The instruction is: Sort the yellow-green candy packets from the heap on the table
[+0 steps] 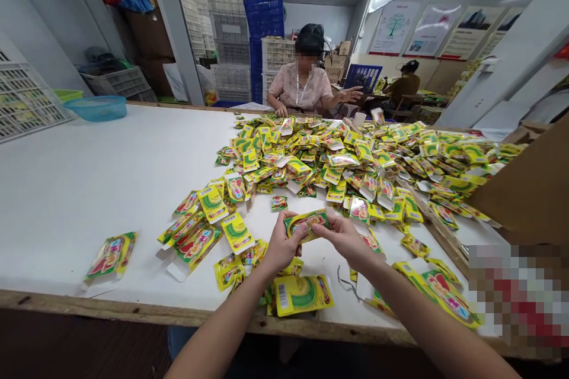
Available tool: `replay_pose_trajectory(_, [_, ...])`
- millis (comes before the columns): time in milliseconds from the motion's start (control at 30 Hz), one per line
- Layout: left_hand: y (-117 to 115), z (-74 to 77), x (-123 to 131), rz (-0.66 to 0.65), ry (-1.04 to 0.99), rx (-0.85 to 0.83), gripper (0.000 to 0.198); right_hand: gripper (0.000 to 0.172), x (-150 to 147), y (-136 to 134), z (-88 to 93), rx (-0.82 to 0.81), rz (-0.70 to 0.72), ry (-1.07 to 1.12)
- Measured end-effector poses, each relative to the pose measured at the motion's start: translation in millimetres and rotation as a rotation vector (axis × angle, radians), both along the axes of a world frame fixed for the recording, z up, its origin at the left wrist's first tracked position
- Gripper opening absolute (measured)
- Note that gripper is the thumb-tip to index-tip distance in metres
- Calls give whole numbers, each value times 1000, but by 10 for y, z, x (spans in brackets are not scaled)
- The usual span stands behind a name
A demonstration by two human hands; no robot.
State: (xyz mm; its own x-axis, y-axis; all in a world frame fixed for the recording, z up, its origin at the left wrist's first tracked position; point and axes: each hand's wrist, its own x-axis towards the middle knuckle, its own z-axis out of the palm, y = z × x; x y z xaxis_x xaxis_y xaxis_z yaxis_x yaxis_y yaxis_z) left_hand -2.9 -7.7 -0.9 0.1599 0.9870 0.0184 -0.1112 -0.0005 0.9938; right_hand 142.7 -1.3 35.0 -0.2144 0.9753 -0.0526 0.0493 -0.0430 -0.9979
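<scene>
Between my two hands is a small yellow and green candy box (307,225), held level above the white table. My left hand (283,243) grips its left end, with the thumb across the front. On the right end, my right hand (344,235) pinches it with thumb and fingers. Below my hands lies a yellow box (303,295) with a barcode, near small candy packets (231,271). Left of my hands, several open-flapped boxes (195,243) lie in a group. A single small packet (279,203) rests just beyond my hands.
A large heap of boxes and packets (311,157) covers the far middle and right. One box (111,257) lies apart at left. A wooden strip (438,231) and cardboard box (524,183) stand right. A blue basin (98,108) sits far left. A person (306,80) sits opposite.
</scene>
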Motion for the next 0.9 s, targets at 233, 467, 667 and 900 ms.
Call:
replay_pose_trajectory(233, [-29,-51,7,-206,219,48,47,61,483,212,74,229,-241,-295])
replay_pose_trajectory(467, [104,166,-379,426,703,202,32,42,1785,855,1118,670,-1183,-555])
replay_pose_trajectory(667, [151,278,-670,524,1297,-170,26,11,1290,565,641,860,-457,-752])
replay_pose_trajectory(900, [169,216,-638,451,1347,-110,17,18,-332,-2,-305,630,398,-676])
